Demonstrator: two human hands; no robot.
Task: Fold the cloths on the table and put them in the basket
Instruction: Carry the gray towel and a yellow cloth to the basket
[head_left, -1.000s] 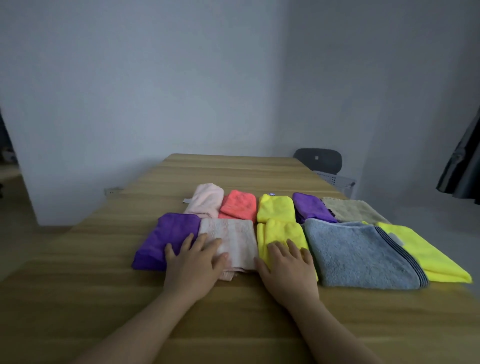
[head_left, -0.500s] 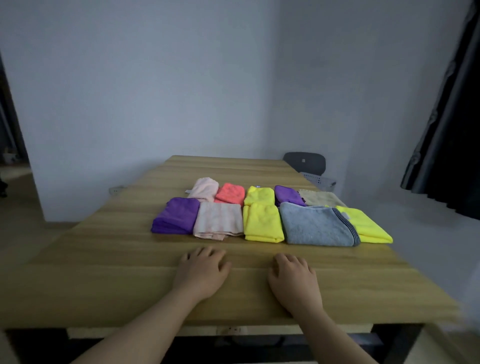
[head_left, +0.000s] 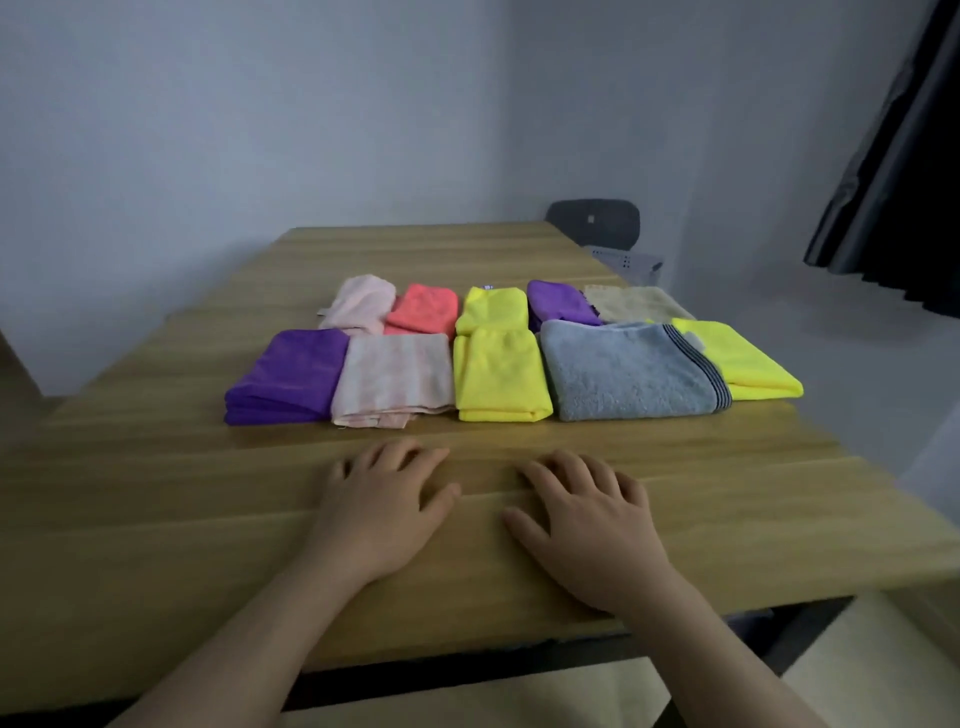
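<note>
Both hands have pulled back off the cloths (head_left: 498, 374) since a second ago. My left hand (head_left: 384, 501) and right hand (head_left: 592, 514) now lie flat on the bare desk (head_left: 156, 493) at lower centre, fingers spread and holding nothing. The folded cloths sit mid-frame in two rows, edges touching. I judge that lifting the purple cloth (head_left: 291, 376) or grey towel (head_left: 628, 369) one-handed could drag a neighbour open. I see no sure basket. The grey perforated thing (head_left: 623, 260) at upper right may be it, a reach across the piles.
</note>
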